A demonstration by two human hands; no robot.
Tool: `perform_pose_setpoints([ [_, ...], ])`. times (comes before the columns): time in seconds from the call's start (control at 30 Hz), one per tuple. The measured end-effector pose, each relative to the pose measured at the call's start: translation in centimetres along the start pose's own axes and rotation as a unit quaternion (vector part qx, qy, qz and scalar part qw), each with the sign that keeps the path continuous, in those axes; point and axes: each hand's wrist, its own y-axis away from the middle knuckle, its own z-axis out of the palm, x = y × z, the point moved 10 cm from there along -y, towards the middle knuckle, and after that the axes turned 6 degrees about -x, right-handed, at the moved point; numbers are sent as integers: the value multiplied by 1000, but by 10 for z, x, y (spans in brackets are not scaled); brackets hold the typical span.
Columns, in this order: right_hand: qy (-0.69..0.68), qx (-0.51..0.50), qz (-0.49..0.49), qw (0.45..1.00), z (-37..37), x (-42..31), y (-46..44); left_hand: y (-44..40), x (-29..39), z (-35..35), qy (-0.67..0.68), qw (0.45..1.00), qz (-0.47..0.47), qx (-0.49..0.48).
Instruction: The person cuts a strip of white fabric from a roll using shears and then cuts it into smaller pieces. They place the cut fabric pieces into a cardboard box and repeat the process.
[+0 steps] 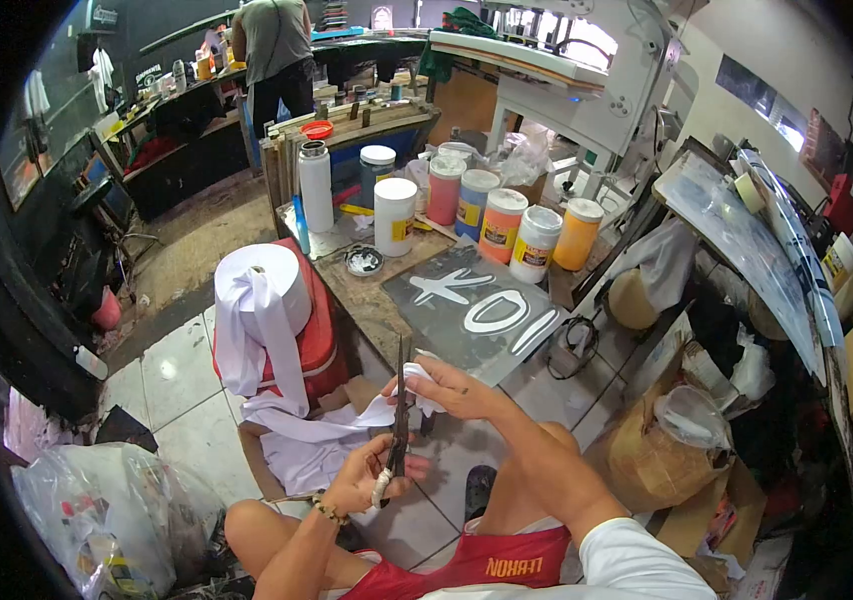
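Observation:
My left hand (365, 478) is wrapped round dark scissors (401, 425) whose handle has a white wrapping. Their blades point upward, close beside my right hand (459, 392). Between the fingers of that hand is the end of a white fabric strip (332, 418). The strip runs left across a cardboard box (257, 462), where more white cloth (302, 465) lies heaped. A large roll of white fabric (287, 290) rests on a red container (322, 335), with a loose length draped down its front. Whether the blades touch the fabric I cannot tell.
Ahead, a low table (347, 290) bears several paint jars (502, 225) and a dark sheet with white lettering (477, 310). A clear plastic bag (112, 510) sits at left. Cardboard boxes (662, 450) crowd the right. Another person (275, 50) stands at a far counter.

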Motion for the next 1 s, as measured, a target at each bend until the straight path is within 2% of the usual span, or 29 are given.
perform_pose_setpoints([
  [0.07,-9,-9,-6,1000,3,2,0,0,12,1,-78,994,80,21],
  [0.1,-13,-8,-6,1000,7,6,0,1,10,0,-77,994,76,23],
  [0.2,58,-20,-8,998,17,10,-5,3,33,-4,-108,972,204,43],
  [0.3,115,-5,-21,993,5,26,-6,1,18,-1,-79,987,139,25],
  [0.33,120,27,-18,992,-2,35,-6,-5,5,-13,118,990,73,11],
  [0.37,105,25,-11,994,1,30,-4,-7,-9,-15,318,948,5,0],
  [0.4,48,14,-2,999,1,25,-5,-2,8,-11,137,986,92,-8],
  [0.43,-8,3,8,1000,3,19,-6,-1,7,-11,147,986,81,17],
  [0.5,-5,-21,6,1000,12,18,-7,6,26,-3,-77,988,125,54],
  [0.57,7,-44,-3,999,21,18,-9,5,27,-6,-70,985,141,65],
  [0.63,-18,-23,-9,1000,19,17,-10,8,31,-9,-68,982,161,71],
  [0.7,-41,-10,2,999,12,23,-9,5,27,-4,-80,988,129,38],
  [0.73,-11,-4,21,1000,3,35,-8,12,23,-7,-30,993,28,107],
  [0.77,20,3,38,999,-5,47,-8,13,30,-6,-29,993,25,108],
  [0.8,44,8,89,995,-5,44,-6,14,39,-7,-25,992,49,116],
  [0.87,42,-4,76,996,1,47,-7,15,49,-14,-48,983,127,124],
  [0.9,42,-16,58,997,7,46,-8,14,45,-20,-44,983,126,128],
  [0.97,-11,-19,61,998,15,51,-11,26,65,-36,-139,942,224,208],
  [1.0,-62,-18,62,996,20,52,-13,32,70,-36,-120,934,232,244],
])
